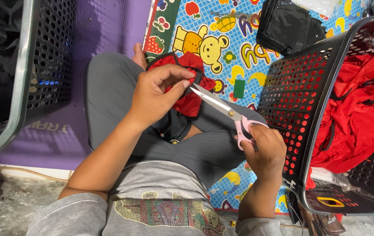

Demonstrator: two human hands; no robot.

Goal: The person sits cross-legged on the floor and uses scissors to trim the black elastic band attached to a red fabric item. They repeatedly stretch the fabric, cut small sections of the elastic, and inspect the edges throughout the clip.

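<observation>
Nearest, at the bottom of the frame, the person's grey top gives way to two bare forearms that rise toward the middle. The right hand (263, 150), at lower right of centre, is curled through the pink loops of a pair of scissors (226, 111). Its fingers are tucked into the handles, and the steel blades run up and left, seemingly parted a little at the tips. The left hand (154, 98), just left of centre, has its wrist bent inward. Thumb and fingers are pressed together in a pinch on a bunched piece of red cloth (189, 87) with a thin black strap looping around it. The cloth sits at the centre of the frame, above the crossed grey-trousered legs, and the blade tips touch it right beside the pinching fingers.

The cloth looks light, soft and limp, so it would sag unless held taut. A hold close to the blades, as now, should keep it steady. Whether the blades bite the strap or the red fabric is hard to tell, since the fingers hide that spot.

Farther off, a black perforated basket (291, 87) at the right edge holds more red fabric (353, 118). A second dark basket (43, 57) stands at upper left on a purple mat (104, 26). At the top, a colourful cartoon play mat (222, 35) carries a black plastic bag (289, 26).
</observation>
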